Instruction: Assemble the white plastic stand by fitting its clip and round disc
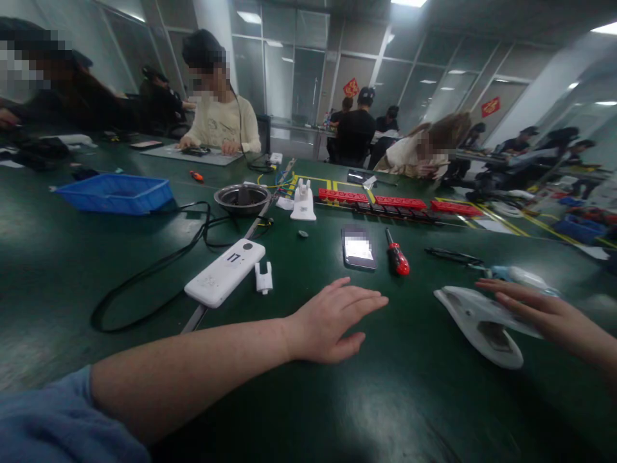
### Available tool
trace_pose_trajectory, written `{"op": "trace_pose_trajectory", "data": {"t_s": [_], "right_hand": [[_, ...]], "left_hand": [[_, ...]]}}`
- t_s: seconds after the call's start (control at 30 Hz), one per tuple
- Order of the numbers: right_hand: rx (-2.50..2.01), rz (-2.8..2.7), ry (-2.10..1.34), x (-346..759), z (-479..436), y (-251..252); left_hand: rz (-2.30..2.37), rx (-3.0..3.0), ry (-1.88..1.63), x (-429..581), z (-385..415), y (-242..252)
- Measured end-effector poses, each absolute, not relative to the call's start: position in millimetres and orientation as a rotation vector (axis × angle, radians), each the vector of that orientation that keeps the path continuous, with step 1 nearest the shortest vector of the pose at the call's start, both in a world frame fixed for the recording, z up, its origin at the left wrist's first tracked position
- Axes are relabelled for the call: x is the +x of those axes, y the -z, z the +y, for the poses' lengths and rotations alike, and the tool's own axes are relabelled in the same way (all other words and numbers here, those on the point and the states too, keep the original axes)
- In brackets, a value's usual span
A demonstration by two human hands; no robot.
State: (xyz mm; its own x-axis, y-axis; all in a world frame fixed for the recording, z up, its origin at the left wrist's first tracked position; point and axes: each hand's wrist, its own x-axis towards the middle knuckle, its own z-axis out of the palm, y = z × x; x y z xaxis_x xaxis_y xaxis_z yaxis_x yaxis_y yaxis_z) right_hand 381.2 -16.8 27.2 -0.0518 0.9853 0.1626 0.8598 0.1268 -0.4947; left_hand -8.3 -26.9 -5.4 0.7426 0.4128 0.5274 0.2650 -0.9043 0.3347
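My left hand (332,318) lies flat, palm down, on the dark green table (376,399), fingers together and holding nothing. Beyond its fingertips lie a black phone (358,247) with a lit screen and a red-handled screwdriver (397,254). My right hand (540,312) rests with fingers stretched over a white plastic shell (482,321), touching its top without gripping it. A pale blue part (518,275) sits just behind that hand.
A white boxy device (225,271) with a black cable (144,276) and a small white clip (263,277) lie to the left. Farther back are a blue bin (116,191), a metal bowl (241,197), a white stand (303,200), red strips (400,202) and black tweezers (453,256). Several people sit around.
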Motion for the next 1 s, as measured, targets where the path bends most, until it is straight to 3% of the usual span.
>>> {"op": "trace_pose_trajectory", "data": {"t_s": [0.3,0.63,1.0], "right_hand": [[-1.949,-1.746,-0.979,362.3,-22.0,-27.2],[-1.889,-1.677,-0.905,228.4,-31.9,-36.1],[-1.445,-1.657,-0.826,140.2,1.3,-16.5]], "left_hand": [[0.657,2.611,-0.871,-7.5,-21.1,9.7],[0.869,2.494,-0.873,-4.5,-17.7,13.6],[0.977,2.256,-1.114,-7.9,-7.6,21.1]]}}
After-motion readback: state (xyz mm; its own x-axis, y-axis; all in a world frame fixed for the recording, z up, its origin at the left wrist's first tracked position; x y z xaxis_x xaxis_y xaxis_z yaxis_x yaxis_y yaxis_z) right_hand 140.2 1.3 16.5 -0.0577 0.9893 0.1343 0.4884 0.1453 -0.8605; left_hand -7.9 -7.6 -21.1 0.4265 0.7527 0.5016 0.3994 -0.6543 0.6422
